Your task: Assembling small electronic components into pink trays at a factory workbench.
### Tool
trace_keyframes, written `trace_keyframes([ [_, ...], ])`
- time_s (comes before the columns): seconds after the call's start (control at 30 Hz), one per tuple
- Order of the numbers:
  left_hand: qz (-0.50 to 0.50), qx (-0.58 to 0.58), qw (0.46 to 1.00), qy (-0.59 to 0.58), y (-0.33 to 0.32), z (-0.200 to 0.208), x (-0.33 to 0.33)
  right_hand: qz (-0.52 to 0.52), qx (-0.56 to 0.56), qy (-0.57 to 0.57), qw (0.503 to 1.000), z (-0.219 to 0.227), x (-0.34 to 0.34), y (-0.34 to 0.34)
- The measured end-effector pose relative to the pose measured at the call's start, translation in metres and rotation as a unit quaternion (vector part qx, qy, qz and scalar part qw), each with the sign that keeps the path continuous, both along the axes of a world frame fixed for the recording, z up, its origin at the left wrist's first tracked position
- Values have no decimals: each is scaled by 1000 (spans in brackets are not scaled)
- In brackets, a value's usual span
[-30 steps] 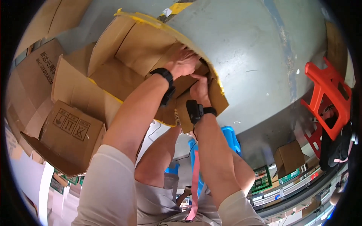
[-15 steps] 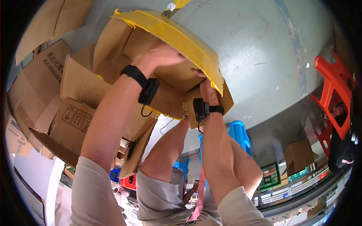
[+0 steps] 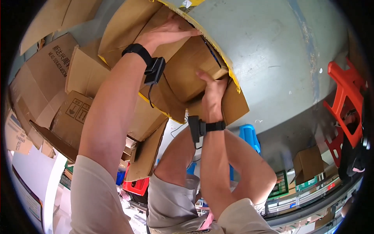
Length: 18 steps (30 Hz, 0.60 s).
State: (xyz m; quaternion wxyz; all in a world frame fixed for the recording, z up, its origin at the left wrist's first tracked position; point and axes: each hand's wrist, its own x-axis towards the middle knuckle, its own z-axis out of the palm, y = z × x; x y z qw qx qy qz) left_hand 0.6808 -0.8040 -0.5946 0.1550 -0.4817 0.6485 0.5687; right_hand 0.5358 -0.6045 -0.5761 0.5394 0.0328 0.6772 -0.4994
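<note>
A brown cardboard box [image 3: 150, 102] with yellow tape along its edges is tilted before me, its inside facing me. My left hand [image 3: 169, 34] reaches into it, fingers stretched out, the tips against the far flap's edge. My right hand [image 3: 214, 91] grips the box's right side by a cardboard edge. Its thumb lies apart on the inner face, and its other fingers are partly hidden by the cardboard. A dark gap shows between the inner brown panel [image 3: 191, 66] and the taped edge. Each wrist wears a black strap with a small device.
More cardboard boxes, among them a large one [image 3: 43, 78] and a smaller one with printed symbols [image 3: 72, 117], crowd the left. A red plastic stool [image 3: 346, 101] is at right. A blue stool [image 3: 249, 136] stands beyond my knee. A green crate [image 3: 279, 184] sits lower right.
The box's taped far flap has swung up and away, showing more of the inside. My left hand has moved up; my right hand has turned, its thumb now in plain view.
</note>
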Motion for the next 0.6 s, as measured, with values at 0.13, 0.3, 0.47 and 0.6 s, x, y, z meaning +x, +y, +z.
trace_keyframes([
  [0.13, 92, -21, 995, 14, 22, 2, -12, 68, 79, 218, 970, 27, 25, -13],
  [0.3, 121, 28, 992, -33, 33, -7, -20, 203, 144, 402, 881, 23, 6, -19],
  [0.47, 322, 124, 938, 39, 74, -46, -17, 236, 117, 394, 881, 45, 1, -6],
  [0.6, 449, 199, 862, 124, 93, -58, -32, 211, 101, 379, 895, 80, 2, 3],
])
